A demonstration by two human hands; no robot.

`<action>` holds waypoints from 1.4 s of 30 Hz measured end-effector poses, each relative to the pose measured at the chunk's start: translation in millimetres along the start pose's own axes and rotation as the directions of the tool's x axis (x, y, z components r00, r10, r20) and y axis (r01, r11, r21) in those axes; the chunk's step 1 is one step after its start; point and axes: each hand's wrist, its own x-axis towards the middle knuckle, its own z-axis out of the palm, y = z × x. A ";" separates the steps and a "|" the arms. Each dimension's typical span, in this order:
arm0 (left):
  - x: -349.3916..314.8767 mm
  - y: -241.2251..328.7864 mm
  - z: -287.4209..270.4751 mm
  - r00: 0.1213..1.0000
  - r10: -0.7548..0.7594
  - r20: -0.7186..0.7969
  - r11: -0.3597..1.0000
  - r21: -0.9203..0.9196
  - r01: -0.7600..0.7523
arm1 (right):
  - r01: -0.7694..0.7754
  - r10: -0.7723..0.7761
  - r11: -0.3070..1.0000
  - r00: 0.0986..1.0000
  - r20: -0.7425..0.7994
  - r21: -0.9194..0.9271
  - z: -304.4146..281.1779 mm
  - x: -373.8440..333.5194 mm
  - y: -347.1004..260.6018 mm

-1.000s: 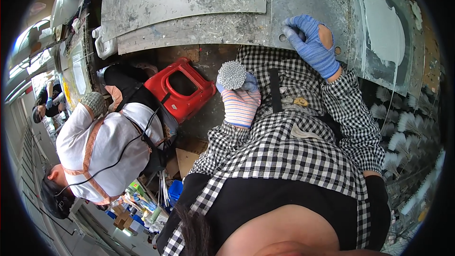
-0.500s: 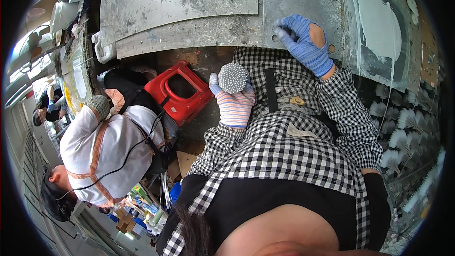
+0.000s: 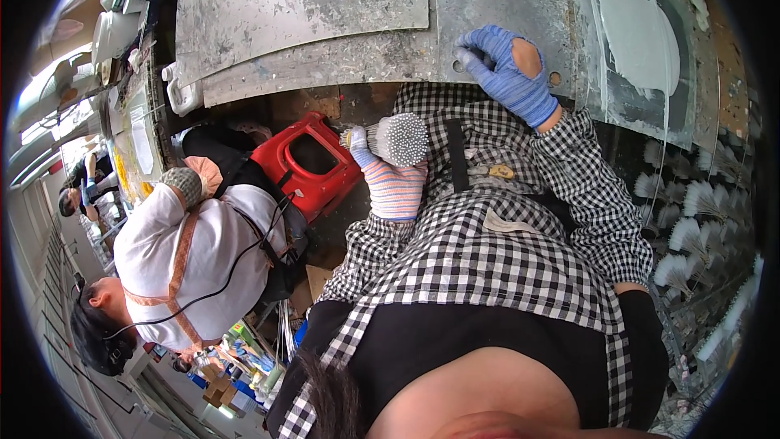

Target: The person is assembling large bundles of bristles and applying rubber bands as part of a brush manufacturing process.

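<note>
My left hand (image 3: pixel 393 187), in a striped pink, orange and white knit glove, is closed around a bundle of thin stems (image 3: pixel 401 140). Small white dots cover the bundle's round end, and its other end points left. This hand is in front of my checkered apron (image 3: pixel 479 264), below the edge of the worktable (image 3: pixel 325 69). Over the table's front edge hovers or rests my right hand (image 3: pixel 512 73), in a blue knit glove with a hole at the back. Its fingers are loosely curved, with a gap between thumb and fingers, and I see nothing in it.
A metal sheet (image 3: pixel 301 8) lies on the table. To the right, thick white paste (image 3: pixel 642 32) is spread on a plate. Racks of white fan-shaped bunches (image 3: pixel 691 236) stand at my right. A red plastic stool (image 3: pixel 301 167) and a seated co-worker (image 3: pixel 195 260) are at my left.
The bundle in my left hand has tilted, so its side now shows and its dotted end faces more to the right. My right hand appears slightly farther left as the whole view shifts.
</note>
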 end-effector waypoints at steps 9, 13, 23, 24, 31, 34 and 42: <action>-6.2 25.3 75.3 0.779 -0.006 0.627 0.665 0.585 -0.465 | 0.069 -0.089 0.989 0.985 0.151 0.131 -71.7 57.2 -68.1; 3.8 20.0 127.6 0.628 -0.349 0.695 0.608 0.678 -0.413 | 0.471 -0.479 0.877 0.873 0.094 0.099 -99.3 98.0 -96.7; 25.1 -27.3 217.5 0.351 -0.131 0.927 0.402 0.373 -0.836 | 0.438 -0.442 0.878 0.897 0.028 -0.194 -142.7 118.6 -107.1; 32.8 -23.0 221.9 0.347 -0.230 0.909 0.480 0.416 -0.772 | 0.486 -0.509 0.835 0.860 -0.028 -0.257 -142.0 120.0 -100.9; 14.8 12.9 282.2 0.108 -0.689 0.717 0.319 0.434 -0.842 | 0.312 -0.467 0.822 0.848 0.251 0.476 -188.7 126.0 -110.5; 24.0 4.3 287.7 0.069 -0.804 0.590 0.314 0.521 -0.794 | 0.256 -0.376 0.796 0.919 0.117 0.548 -185.6 117.6 -108.0; 63.3 2.1 265.5 0.303 -0.553 0.776 0.582 0.620 -0.526 | 0.179 -0.161 0.974 0.979 -0.125 0.142 -165.1 59.9 -68.9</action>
